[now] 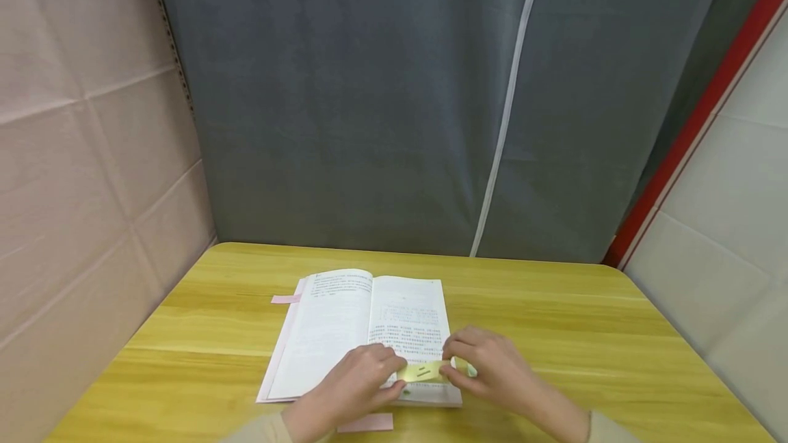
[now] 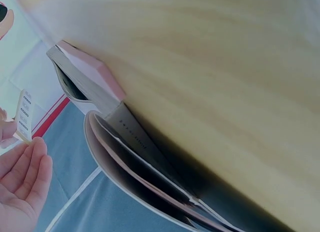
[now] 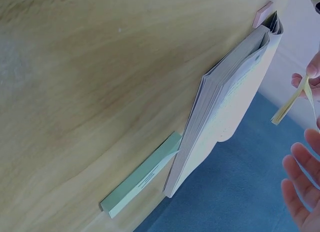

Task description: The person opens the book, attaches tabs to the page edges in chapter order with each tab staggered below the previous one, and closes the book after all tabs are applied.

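Observation:
An open book (image 1: 332,354) with printed pages lies on the table, and both hands meet over the lower part of its right page. Between them is a small yellow sticky-note pad (image 1: 425,371) with dark marks on its face. My left hand (image 1: 357,381) pinches the pad's left end between thumb and fingers. At the other end, my right hand (image 1: 492,369) pinches the pad's edge with thumb and forefinger. The right wrist view shows a thin sheet standing partly away from the yellow pad (image 3: 287,105).
A pink sticky-note pad (image 1: 367,422) lies at the book's near edge. Beside the book's right edge is a green sticky-note pad (image 3: 142,174), mostly behind the right hand in the head view. A pink tab (image 1: 286,299) sticks out from the left pages. A grey curtain (image 1: 369,101) hangs behind the table.

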Motion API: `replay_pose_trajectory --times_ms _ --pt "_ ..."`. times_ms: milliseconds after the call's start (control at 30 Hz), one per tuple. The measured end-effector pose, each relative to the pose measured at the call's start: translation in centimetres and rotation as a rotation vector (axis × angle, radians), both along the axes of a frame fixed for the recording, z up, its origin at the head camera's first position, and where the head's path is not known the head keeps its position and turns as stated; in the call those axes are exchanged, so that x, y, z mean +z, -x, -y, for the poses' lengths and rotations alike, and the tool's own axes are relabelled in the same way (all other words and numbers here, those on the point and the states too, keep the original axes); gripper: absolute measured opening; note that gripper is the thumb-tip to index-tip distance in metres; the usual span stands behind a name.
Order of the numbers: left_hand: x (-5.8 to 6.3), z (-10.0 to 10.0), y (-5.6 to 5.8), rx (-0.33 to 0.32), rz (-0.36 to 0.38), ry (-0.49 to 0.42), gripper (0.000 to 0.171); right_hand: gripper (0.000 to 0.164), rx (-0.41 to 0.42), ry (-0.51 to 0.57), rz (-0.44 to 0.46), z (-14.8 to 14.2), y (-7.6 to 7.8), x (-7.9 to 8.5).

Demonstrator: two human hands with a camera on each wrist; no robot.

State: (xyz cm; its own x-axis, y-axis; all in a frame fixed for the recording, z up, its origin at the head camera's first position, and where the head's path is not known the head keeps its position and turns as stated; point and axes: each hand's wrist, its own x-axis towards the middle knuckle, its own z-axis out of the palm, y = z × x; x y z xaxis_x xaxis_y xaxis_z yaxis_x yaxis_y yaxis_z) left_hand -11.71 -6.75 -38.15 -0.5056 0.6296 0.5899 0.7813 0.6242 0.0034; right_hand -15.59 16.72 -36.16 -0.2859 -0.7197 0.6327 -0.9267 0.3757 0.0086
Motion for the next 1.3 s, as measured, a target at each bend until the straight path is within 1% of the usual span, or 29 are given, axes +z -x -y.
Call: replay_pose_trajectory --times_ms 200,400,500,667,800,933,1000,1167,1300 --pt "0.0 -0.1 -0.1 0.002 0.009 -0.002 0.013 0.012 0.026 0.015 0.004 0.2 -0.1 0.0" --pt "0.0 -0.1 -0.1 -0.004 0.009 -0.012 0.011 0.012 0.056 0.021 -0.004 0.4 -0.5 0.3" --pt "0.0 -0.1 -0.1 -0.01 0.008 -0.017 0.01 0.011 0.095 0.024 -0.013 0.4 -0.7 0.4" --pt "0.0 -0.1 -0.1 -0.016 0.009 -0.015 0.011 0.013 0.181 0.056 -0.062 0.4 -0.8 0.7" --pt "0.0 -0.2 -0.1 -0.029 0.014 -0.013 0.014 0.014 0.209 0.089 -0.077 0.1 -0.8 0.9" --pt "0.1 -0.2 -0.2 -0.035 0.027 -0.004 0.016 0.014 0.19 0.111 -0.053 -0.6 -0.6 1.1" --pt "0.1 -0.3 -0.3 -0.039 0.033 0.003 0.016 0.014 0.158 0.111 -0.03 -1.1 -0.4 1.3" --pt "0.1 -1.0 -0.7 -0.06 0.023 0.032 0.009 0.011 0.071 0.107 0.019 -2.2 0.2 1.6" --pt "0.2 -1.9 -1.3 -0.072 0.033 0.107 0.017 0.012 0.004 0.1 0.052 -2.8 0.8 1.7"
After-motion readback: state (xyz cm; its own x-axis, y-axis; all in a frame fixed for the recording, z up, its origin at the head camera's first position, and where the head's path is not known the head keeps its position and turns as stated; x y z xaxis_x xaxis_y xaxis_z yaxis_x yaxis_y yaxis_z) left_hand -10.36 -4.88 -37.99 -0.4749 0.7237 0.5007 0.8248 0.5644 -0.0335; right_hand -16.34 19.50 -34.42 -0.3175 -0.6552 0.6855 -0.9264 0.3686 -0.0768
